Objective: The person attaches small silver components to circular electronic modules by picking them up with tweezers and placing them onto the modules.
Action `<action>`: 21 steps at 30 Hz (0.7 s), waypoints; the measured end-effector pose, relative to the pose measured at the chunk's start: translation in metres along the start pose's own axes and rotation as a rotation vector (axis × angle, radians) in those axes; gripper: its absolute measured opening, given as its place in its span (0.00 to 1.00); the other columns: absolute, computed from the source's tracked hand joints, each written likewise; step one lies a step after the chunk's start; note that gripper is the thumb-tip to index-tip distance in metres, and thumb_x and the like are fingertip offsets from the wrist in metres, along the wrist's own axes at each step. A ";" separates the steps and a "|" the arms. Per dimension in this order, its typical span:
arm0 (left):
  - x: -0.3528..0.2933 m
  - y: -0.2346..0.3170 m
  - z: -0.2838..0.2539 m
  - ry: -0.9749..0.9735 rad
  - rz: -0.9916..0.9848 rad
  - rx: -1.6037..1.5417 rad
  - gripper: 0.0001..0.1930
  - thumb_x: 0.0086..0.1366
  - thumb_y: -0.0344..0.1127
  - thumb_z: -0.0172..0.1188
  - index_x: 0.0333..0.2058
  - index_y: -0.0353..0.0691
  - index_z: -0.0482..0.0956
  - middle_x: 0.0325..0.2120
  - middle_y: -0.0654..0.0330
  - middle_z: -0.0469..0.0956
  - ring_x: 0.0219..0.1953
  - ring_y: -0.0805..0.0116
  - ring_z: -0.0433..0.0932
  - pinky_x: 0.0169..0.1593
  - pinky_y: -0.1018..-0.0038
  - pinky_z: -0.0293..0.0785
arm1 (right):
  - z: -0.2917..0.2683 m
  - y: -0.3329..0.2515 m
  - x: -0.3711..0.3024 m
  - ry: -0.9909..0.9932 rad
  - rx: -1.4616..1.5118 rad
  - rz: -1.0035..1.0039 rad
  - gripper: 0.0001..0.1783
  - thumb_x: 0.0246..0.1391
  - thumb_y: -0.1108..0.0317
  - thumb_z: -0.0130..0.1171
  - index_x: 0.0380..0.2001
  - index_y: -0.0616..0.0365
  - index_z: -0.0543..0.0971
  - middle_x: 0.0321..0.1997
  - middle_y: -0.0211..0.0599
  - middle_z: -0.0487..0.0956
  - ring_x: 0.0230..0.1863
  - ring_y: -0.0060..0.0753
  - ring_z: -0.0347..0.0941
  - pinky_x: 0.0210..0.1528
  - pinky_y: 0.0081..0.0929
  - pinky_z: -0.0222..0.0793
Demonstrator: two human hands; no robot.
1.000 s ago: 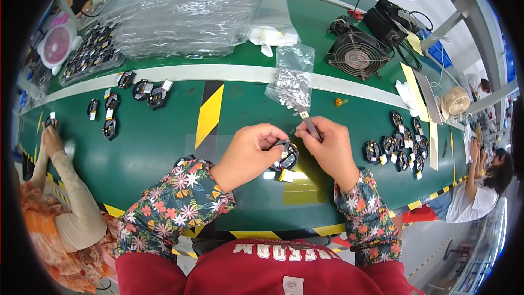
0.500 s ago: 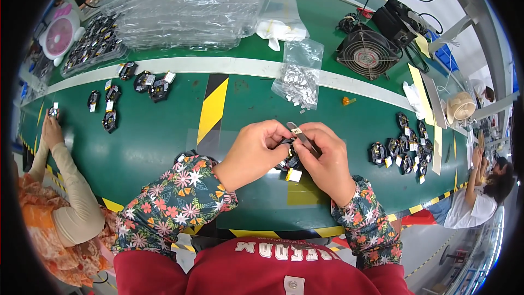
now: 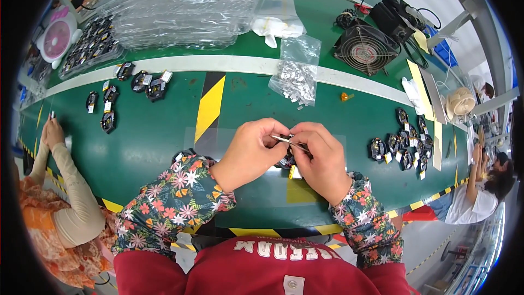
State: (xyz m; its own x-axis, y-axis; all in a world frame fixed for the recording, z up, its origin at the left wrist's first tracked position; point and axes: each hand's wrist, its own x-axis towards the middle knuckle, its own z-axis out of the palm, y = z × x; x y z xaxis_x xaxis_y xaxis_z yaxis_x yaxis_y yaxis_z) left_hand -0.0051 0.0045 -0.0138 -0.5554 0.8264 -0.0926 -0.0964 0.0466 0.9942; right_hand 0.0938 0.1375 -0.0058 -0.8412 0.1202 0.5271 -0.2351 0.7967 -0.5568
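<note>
Over the green table, my left hand (image 3: pixel 252 150) is closed round a small black electronic unit (image 3: pixel 285 161), which the fingers mostly cover. A white and yellow tab (image 3: pixel 295 172) hangs from the unit on its near side. My right hand (image 3: pixel 323 159) pinches metal tweezers (image 3: pixel 285 140), seen edge-on, and the tips reach the left fingertips. What lies between the tweezer tips is too small to tell. Beyond my hands lies a clear bag (image 3: pixel 297 76) of small white pieces.
Similar black units lie in a left group (image 3: pixel 108 121) and a right group (image 3: pixel 406 161). Stacked clear trays (image 3: pixel 180 16) stand at the back, a black metal fan (image 3: pixel 365 49) at the back right. An orange bit (image 3: pixel 344 96) lies nearer. Co-workers sit at both sides.
My right hand has turned the tweezers from showing their flat side to edge-on, lying more level. Less of the hanging tab shows. The left hand has hardly moved.
</note>
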 end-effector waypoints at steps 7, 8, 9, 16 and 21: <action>-0.001 0.002 0.000 0.010 0.032 0.028 0.08 0.56 0.20 0.52 0.36 0.30 0.73 0.29 0.63 0.76 0.30 0.83 0.74 0.30 0.87 0.68 | 0.003 0.007 0.000 -0.030 0.338 0.393 0.10 0.43 0.79 0.60 0.31 0.63 0.70 0.29 0.27 0.72 0.25 0.12 0.67 0.25 0.14 0.64; -0.002 0.004 -0.001 0.000 0.007 0.079 0.08 0.56 0.20 0.52 0.36 0.30 0.73 0.30 0.63 0.76 0.31 0.83 0.74 0.31 0.87 0.68 | 0.002 0.008 0.000 -0.097 0.399 0.484 0.11 0.43 0.79 0.60 0.31 0.63 0.70 0.28 0.24 0.70 0.26 0.09 0.65 0.25 0.12 0.62; -0.002 0.003 -0.001 -0.004 0.006 0.081 0.08 0.56 0.20 0.52 0.36 0.30 0.73 0.30 0.63 0.76 0.31 0.83 0.74 0.31 0.87 0.68 | 0.001 0.009 0.000 -0.094 0.399 0.487 0.11 0.43 0.79 0.60 0.31 0.63 0.70 0.28 0.24 0.70 0.26 0.09 0.65 0.25 0.12 0.62; 0.000 0.004 0.003 -0.067 -0.037 -0.023 0.10 0.57 0.19 0.52 0.38 0.30 0.73 0.31 0.63 0.76 0.33 0.82 0.74 0.35 0.86 0.70 | -0.025 0.020 0.006 0.026 0.819 0.736 0.05 0.51 0.73 0.54 0.31 0.61 0.71 0.26 0.24 0.68 0.23 0.12 0.61 0.25 0.12 0.57; 0.001 0.004 0.001 -0.131 -0.062 -0.044 0.09 0.57 0.19 0.53 0.38 0.29 0.73 0.32 0.62 0.76 0.34 0.79 0.75 0.37 0.85 0.71 | -0.051 0.031 0.005 0.292 0.900 0.691 0.14 0.58 0.62 0.47 0.27 0.62 0.72 0.31 0.30 0.72 0.26 0.17 0.61 0.29 0.14 0.56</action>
State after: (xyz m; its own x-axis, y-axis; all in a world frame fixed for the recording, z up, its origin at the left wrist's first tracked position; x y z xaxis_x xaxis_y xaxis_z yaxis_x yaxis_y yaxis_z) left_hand -0.0049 0.0063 -0.0097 -0.4354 0.8888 -0.1431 -0.1653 0.0773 0.9832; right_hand 0.1067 0.1928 0.0121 -0.8085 0.5884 -0.0028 -0.1302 -0.1835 -0.9744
